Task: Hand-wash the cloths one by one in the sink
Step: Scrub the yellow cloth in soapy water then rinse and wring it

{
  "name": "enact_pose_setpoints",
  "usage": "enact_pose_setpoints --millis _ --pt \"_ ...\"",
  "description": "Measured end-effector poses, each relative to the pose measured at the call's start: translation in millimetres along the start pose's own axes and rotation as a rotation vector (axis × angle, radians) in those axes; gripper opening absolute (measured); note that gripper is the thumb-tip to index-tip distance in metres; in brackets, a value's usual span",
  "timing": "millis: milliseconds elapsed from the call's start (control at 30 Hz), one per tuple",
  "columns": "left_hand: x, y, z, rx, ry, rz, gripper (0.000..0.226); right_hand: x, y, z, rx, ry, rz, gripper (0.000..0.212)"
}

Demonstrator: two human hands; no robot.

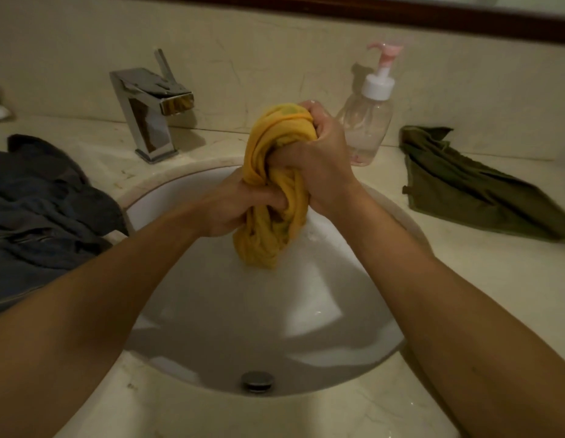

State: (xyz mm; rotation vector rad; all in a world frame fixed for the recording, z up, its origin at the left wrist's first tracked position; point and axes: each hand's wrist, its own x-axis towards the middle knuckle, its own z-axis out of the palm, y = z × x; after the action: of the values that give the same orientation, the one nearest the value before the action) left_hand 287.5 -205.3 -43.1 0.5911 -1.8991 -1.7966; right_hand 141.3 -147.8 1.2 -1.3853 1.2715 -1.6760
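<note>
A wet yellow cloth (268, 238), twisted into a thick bundle, hangs above the white sink (211, 311). My left hand (236, 203) grips its middle from the left. My right hand (316, 162) grips the upper part from the right, fingers curled tight round the fabric. The cloth's lower end dangles over the basin. A dark grey cloth (44, 197) lies heaped on the counter to the left of the sink. An olive green cloth (474, 188) lies on the counter to the right.
A chrome tap (151, 109) stands behind the sink at the left, with no water running. A clear pump bottle (366, 121) with a pink and white head stands behind my right hand. The drain (256, 381) is near the sink's front. The marble counter (464, 279) surrounds the basin.
</note>
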Motion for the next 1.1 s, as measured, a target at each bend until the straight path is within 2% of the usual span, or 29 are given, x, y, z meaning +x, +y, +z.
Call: enact_pose_setpoints --millis 67,200,267,333,400,467,533,667,767,900,1000,1100 --pt "0.0 -0.9 -7.1 0.073 0.037 -0.034 0.051 1.3 0.8 -6.8 -0.103 -0.004 0.046 0.044" --pt "1.8 4.3 -22.8 0.201 0.183 -0.078 0.03 3.4 -2.5 -21.6 -0.357 -0.105 0.099 0.053" --pt "4.0 10.8 -24.9 0.228 0.273 0.0 0.028 3.7 -9.1 -29.4 -0.413 -0.212 0.13 0.054" --pt "5.7 18.4 -22.5 0.189 0.353 0.094 0.03 4.5 -15.5 -37.9 -0.488 -0.358 0.201 0.046" --pt "7.5 24.2 -16.6 0.121 0.406 0.148 0.034 1.8 -19.3 -40.8 -0.451 -0.526 0.297 0.034" --pt "9.6 27.7 -8.6 0.093 0.418 0.172 0.041 -1.9 -16.9 -39.7 -0.315 -0.59 0.374 0.039" --pt "10.0 31.2 -0.6 0.071 0.42 0.181 0.041 -3.7 -15.8 -37.3 -0.266 -0.551 0.355 0.037" --pt "9.5 38.4 1.7 0.048 0.428 0.186 0.025 2.0 -17.1 -36.9 -0.293 -0.385 0.331 0.035" --pt "8.0 43.4 -0.1 0.076 0.438 0.172 0.026 5.1 -22.8 -37.5 -0.188 -0.369 0.369 0.03" --pt "6.6 45.2 -3.4 0.148 0.436 0.12 0.025 6.3 -31.7 -40.0 -0.285 -0.324 0.342 0.032" --pt "5.1 45.9 -4.9 0.164 0.4 0.088 0.029 7.6 -36.4 -44.1 -0.184 -0.224 0.336 0.034" --pt "4.6 47.5 -2.7 0.139 0.385 0.101 0.027 6.5 -38.1 -45.4 -0.219 -0.231 0.342 0.033"
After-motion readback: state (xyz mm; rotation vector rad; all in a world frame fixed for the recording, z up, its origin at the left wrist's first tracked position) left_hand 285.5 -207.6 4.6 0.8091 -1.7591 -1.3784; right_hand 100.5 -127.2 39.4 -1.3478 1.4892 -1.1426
